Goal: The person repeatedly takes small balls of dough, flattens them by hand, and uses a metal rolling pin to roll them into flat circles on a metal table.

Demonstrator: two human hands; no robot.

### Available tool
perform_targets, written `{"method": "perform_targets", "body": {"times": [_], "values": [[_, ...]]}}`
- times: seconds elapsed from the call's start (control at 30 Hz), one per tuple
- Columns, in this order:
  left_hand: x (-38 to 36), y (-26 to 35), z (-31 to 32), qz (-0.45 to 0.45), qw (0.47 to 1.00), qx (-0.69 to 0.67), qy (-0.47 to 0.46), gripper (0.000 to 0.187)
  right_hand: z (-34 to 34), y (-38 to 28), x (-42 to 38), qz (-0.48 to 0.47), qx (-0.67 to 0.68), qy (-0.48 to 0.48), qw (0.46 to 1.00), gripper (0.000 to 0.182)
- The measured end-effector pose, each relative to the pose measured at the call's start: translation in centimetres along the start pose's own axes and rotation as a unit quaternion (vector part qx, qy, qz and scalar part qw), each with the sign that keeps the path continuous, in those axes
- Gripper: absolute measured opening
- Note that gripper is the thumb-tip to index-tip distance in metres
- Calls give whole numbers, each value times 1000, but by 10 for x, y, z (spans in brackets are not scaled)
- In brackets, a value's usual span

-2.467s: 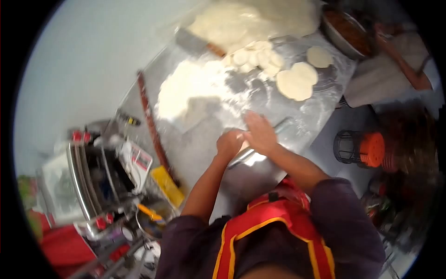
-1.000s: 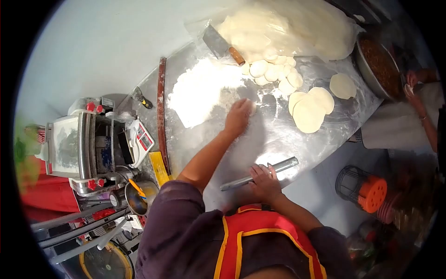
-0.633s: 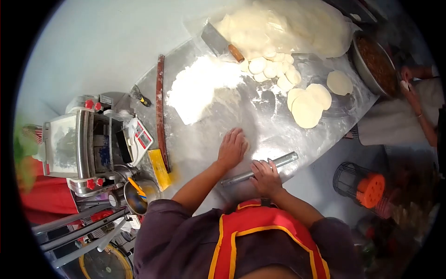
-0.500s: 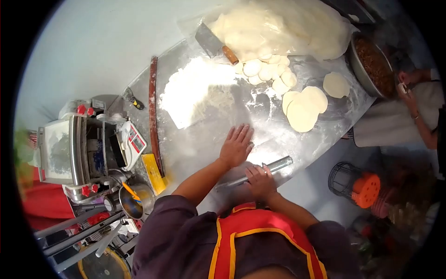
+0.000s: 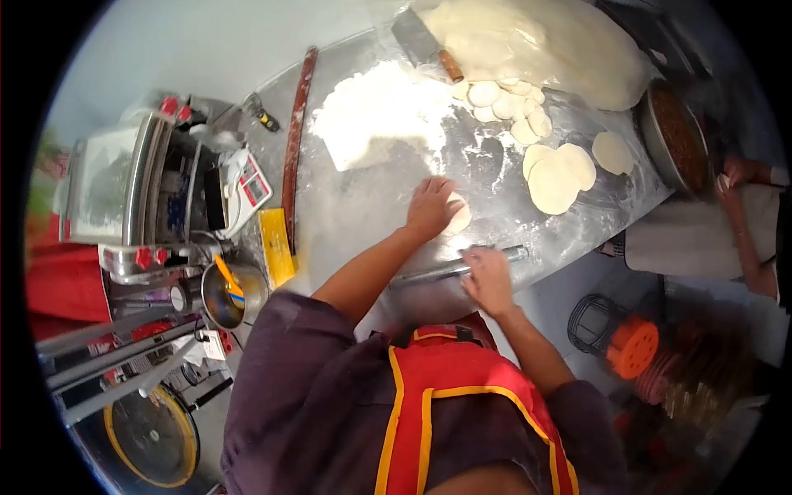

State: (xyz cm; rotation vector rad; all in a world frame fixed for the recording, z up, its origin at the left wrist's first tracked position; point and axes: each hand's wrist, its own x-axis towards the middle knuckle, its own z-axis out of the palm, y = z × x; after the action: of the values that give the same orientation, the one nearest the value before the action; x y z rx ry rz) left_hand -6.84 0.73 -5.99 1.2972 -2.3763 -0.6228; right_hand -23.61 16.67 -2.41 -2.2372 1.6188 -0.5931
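Head view: the dough round [image 5: 458,216] is pale, flat, roughly circular, partly under L hand [image 5: 431,206], on the table [image 5: 355,223] just beyond the rolling pin [image 5: 516,253]. L hand is palm-down at its left edge, fingers close together & slightly bent; can't tell if they pinch it. R hand [image 5: 487,275] is on the pin, fingers bent over it; can't tell if closed round it.

Pin: smooth, shiny metal cylinder, lying at a slant. Table: grey metal w/ white floury smears. Beyond pin, to L: powdery, uneven flour pile [image 5: 375,115]. Beyond pin, to R: thin overlapping dough sheets [image 5: 554,183], smooth & matte. Farther beyond pin: small dough discs [image 5: 505,106], heaped; cleaver [image 5: 421,40] w/ flat blade & cylindrical wood handle; big glossy dough mass [image 5: 536,54].
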Motion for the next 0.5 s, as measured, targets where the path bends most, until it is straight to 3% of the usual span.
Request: {"method": "perform_targets", "body": {"times": [0.03,0.07,0.17,0.2,0.3,0.33,0.43,0.47,0.5], "values": [[-10,-7,-10,-44,998,-33,-40,48,-11,6,-2,26,-24,4,999,45],[-27,-9,-18,-14,999,-35,-12,38,-19,10,-1,35,-26,-7,999,44],[-71,7,-47,-44,998,-20,-46,40,-24,0,9,41,-26,-26,998,42],[-84,4,-44,-76,996,4,-38,50,-30,-16,16,55,-30,-23,998,40],[-129,-5,-49,-57,994,66,70,61,-7,-30,25,55,-50,21,997,42],[-143,-6,-48,-68,992,82,62,63,0,-35,23,93,-54,-16,994,50],[-151,-11,-47,-94,988,114,49,66,19,-38,24,69,-91,78,990,61],[-141,-14,-45,-100,988,111,51,66,20,-32,31,105,-87,20,990,63],[-127,-15,-46,-106,987,108,51,67,22,-24,43,101,-120,24,987,62]]}}
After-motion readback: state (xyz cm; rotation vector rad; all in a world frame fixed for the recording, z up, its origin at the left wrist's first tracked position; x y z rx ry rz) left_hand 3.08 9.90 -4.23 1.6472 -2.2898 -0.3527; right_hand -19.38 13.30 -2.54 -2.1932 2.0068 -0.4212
